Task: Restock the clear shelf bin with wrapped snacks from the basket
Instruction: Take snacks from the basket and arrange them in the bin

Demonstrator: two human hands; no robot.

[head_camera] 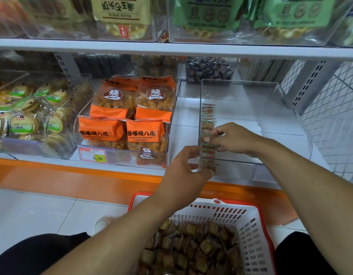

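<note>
A clear shelf bin (251, 96) stands on the lower shelf at the right. A row of small wrapped snacks (207, 118) stands on edge along its left wall. My right hand (233, 138) is inside the bin, its fingers pinching snacks in that row. My left hand (183, 171) grips the bin's front left corner from outside. Below, a white basket with a red rim (249, 221) sits on the floor, holding several brown wrapped snacks (193, 249).
Left of the bin is a clear bin of orange snack bags (130, 118) with a 9.90 price tag (92, 156). Further left is a bin of round biscuits (28, 116). An upper shelf (171, 49) overhangs. White wire mesh (334, 116) closes the right side.
</note>
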